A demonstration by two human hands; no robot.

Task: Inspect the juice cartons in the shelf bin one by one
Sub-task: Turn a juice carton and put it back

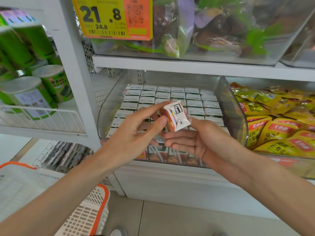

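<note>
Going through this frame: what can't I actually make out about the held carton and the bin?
Head view:
- juice carton: print too small to read; far faces turned away.
- right hand: thumb and forefinger hidden behind the carton, hold unclear.
- binned cartons: near rows covered by the left hand; only tops show.

Bright even light; edges warped, left cans (25, 48) blurred.
</note>
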